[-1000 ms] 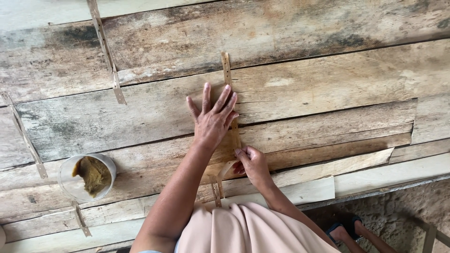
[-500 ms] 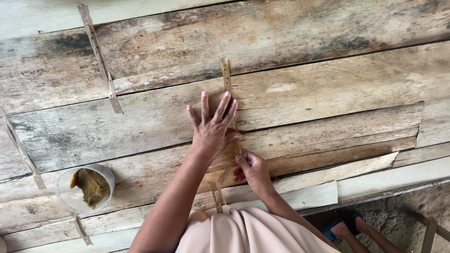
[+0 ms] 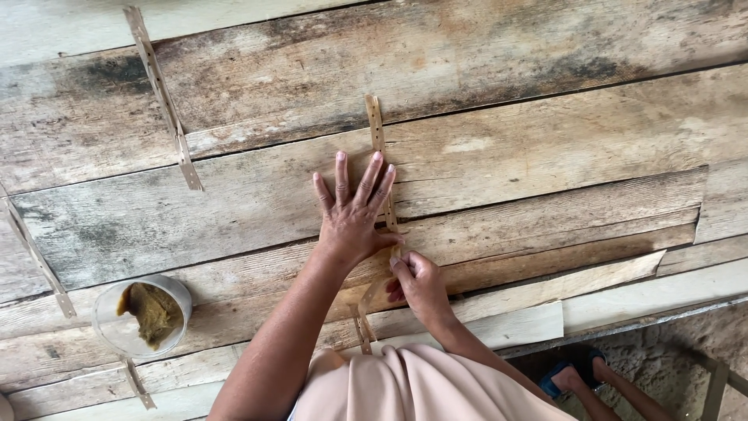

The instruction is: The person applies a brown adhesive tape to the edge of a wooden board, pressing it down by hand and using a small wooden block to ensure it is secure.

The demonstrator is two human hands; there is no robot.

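A narrow tan strip (image 3: pixel 377 136) lies across the weathered wooden planks (image 3: pixel 506 156), running away from me. My left hand (image 3: pixel 354 210) rests flat on the boards with fingers spread, its edge pressing on the strip. Just below it, my right hand (image 3: pixel 417 284) pinches the near part of the strip between thumb and fingers. The strip's loose lower end (image 3: pixel 362 323) hangs toward my lap, covered in pale pink cloth (image 3: pixel 421 386).
A clear plastic cup (image 3: pixel 144 316) holding brown paste stands at the lower left. Other tan strips lie on the planks at upper left (image 3: pixel 164 93), far left (image 3: pixel 35 253) and bottom left (image 3: pixel 139 383). The platform's edge drops at lower right to dirt ground, where a blue sandal (image 3: pixel 565 374) shows.
My left hand slid slightly down and left along the strip. The right hand stays pinched on the strip's near part. The view shifted a little.
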